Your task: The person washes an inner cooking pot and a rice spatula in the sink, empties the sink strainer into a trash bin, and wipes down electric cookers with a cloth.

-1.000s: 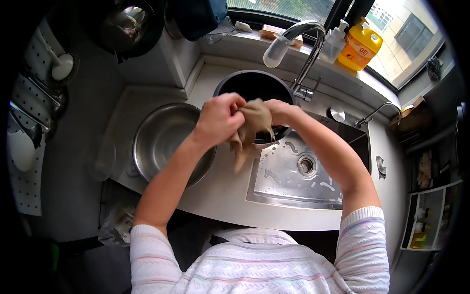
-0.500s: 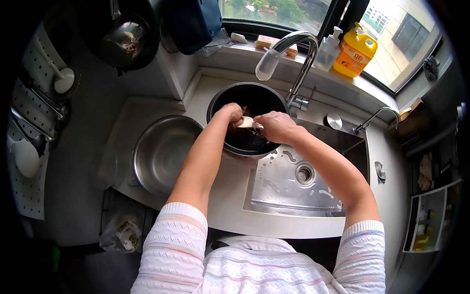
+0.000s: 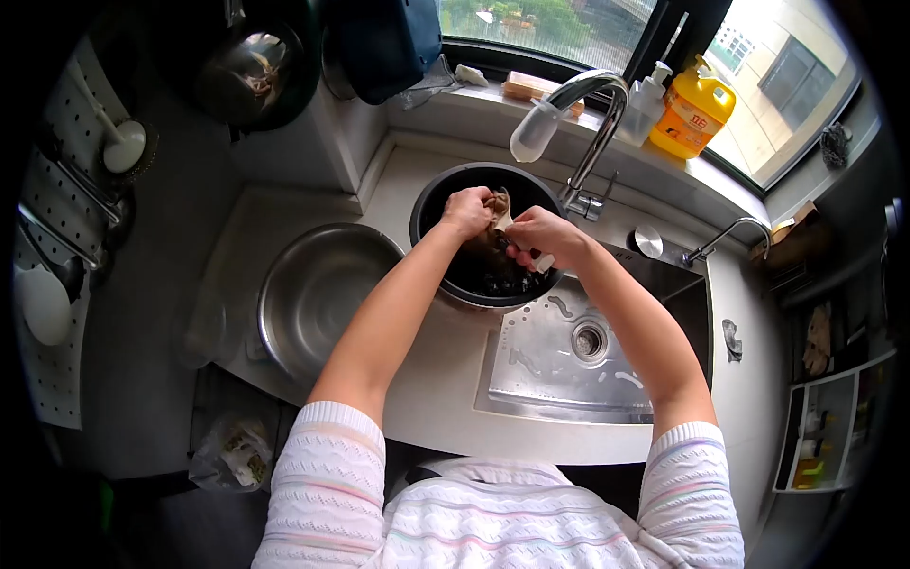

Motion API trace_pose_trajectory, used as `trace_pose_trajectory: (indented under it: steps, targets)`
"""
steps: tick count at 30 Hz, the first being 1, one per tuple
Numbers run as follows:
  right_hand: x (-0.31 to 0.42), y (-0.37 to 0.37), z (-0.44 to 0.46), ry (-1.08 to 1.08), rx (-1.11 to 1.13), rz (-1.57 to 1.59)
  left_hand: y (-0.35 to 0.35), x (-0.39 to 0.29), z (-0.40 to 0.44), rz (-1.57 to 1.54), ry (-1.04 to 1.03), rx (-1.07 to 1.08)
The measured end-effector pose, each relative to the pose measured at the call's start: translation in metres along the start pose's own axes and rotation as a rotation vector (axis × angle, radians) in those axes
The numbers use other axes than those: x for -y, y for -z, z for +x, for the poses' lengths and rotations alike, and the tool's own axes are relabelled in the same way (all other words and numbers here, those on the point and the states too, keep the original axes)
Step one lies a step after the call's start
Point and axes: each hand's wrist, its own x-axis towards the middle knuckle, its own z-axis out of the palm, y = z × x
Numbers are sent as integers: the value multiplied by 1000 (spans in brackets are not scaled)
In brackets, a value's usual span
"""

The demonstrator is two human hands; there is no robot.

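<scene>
Both hands are over a dark round pot (image 3: 431, 213) that stands on the counter beside the sink. My left hand (image 3: 467, 212) is closed on a limp tan-brown piece (image 3: 499, 213), which I cannot identify. My right hand (image 3: 542, 237) is closed on the other side of the same piece, and a pale end shows under its fingers. Dark, shiny liquid or contents lie low in the pot, partly hidden by the hands. To the left of the pot sits a wide steel basin (image 3: 318, 294).
A steel sink (image 3: 540, 356) lies right of the pot, with a curved faucet (image 3: 607, 123) behind. On the sill stand a yellow bottle (image 3: 692, 112) and a clear pump bottle (image 3: 643, 106). Utensils hang at the left; a plastic bag (image 3: 237, 455) is low down.
The tan-brown piece, earlier held up above the pot's front rim, is now lower, over the pot's inside. Both hands have gone down with it, and their grip on it has shifted.
</scene>
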Motion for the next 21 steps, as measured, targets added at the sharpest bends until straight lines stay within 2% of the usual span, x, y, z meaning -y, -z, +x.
trace_pose_trajectory:
  steps: [2,3,6,7,10,11,14,15,16,18,20,21]
  targets:
    - [5,-1,-18,12,29,32,-2,7,7,115,-99,-89]
    - [6,0,-28,21,60,62,2,1,6,105,-63,-83]
    - [0,8,-46,-4,104,1,-3,4,10,393,210,15]
    - [-10,15,-42,-24,129,13,-5,6,9,461,275,132]
    - [-9,22,-36,-48,76,-53,-10,8,10,719,193,544]
    - [-5,22,-34,-58,63,-73,-14,14,13,714,149,499]
    - [-4,23,-25,-103,17,-122,4,-9,3,293,110,124]
    - [-3,22,-26,-110,28,-110,5,-13,0,99,35,35]
    - [-6,23,-26,-84,57,-96,8,-22,-6,4,-48,52]
    - [-9,27,-24,-28,118,-77,5,-33,-17,-52,-264,107]
    - [-12,34,-28,11,210,90,-6,-28,-19,101,-544,-102]
    - [-11,35,-30,31,256,174,-9,-28,-19,103,-515,-98]
